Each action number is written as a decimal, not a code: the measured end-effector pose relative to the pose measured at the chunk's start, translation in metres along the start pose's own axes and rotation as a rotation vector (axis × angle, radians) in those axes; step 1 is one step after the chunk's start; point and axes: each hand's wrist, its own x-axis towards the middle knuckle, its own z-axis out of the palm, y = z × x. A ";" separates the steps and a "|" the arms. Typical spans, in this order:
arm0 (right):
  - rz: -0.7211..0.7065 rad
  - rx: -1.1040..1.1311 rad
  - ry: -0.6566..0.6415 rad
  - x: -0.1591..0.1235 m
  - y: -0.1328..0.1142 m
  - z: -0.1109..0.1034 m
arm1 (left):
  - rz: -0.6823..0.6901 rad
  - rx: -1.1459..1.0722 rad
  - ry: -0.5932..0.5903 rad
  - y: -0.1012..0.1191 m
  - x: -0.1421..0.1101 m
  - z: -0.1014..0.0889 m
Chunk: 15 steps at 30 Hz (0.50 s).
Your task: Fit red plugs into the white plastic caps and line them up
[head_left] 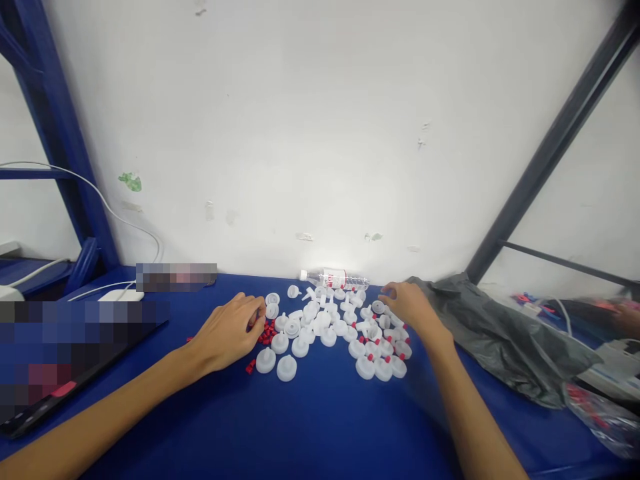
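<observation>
My left hand [234, 333] is at the left edge of the heap, palm down with fingers curled inward. Its thumb and fingertips meet beside small red plastic pieces [267, 333]; whatever is between them is hidden. White plastic caps with a narrow spout [287, 368] lie loosely across the middle of the blue table [300, 427]. On the right, a group of similar white caps with red tips [383, 369] lies close together. My right hand [409, 303] hovers at the far edge of that group, thumb and fingers apart, close to a white cap [379, 307].
A clear bottle [335, 278] lies on its side against the wall. To the right are a dark grey plastic bag [510, 340] and a clear bag with red pieces [605, 417]. A black-edged object [90, 380], partly blurred, lies left, near a white cable [133, 223].
</observation>
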 end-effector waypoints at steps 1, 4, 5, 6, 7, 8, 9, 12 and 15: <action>-0.005 -0.009 0.007 0.000 -0.001 0.002 | 0.007 -0.009 0.005 0.000 0.000 -0.001; -0.031 -0.011 0.026 -0.003 -0.004 0.004 | 0.022 -0.033 0.046 0.000 0.000 -0.004; -0.043 -0.002 0.036 -0.004 -0.007 0.002 | 0.029 -0.039 0.069 -0.001 0.000 -0.005; -0.055 0.012 0.049 -0.006 -0.012 -0.002 | 0.040 -0.043 0.094 -0.001 0.000 -0.004; -0.068 0.025 0.064 -0.008 -0.017 -0.006 | 0.052 -0.048 0.123 -0.001 0.000 -0.004; -0.087 0.057 0.077 -0.011 -0.025 -0.011 | 0.066 -0.054 0.152 0.000 -0.001 -0.003; -0.117 0.114 0.085 -0.015 -0.034 -0.016 | 0.081 -0.062 0.176 0.001 -0.001 -0.003; -0.316 0.462 0.034 -0.031 -0.067 -0.027 | 0.117 -0.091 0.207 0.006 -0.005 0.000; -0.529 0.669 -0.135 -0.051 -0.099 -0.027 | 0.167 -0.108 0.172 0.013 -0.010 0.002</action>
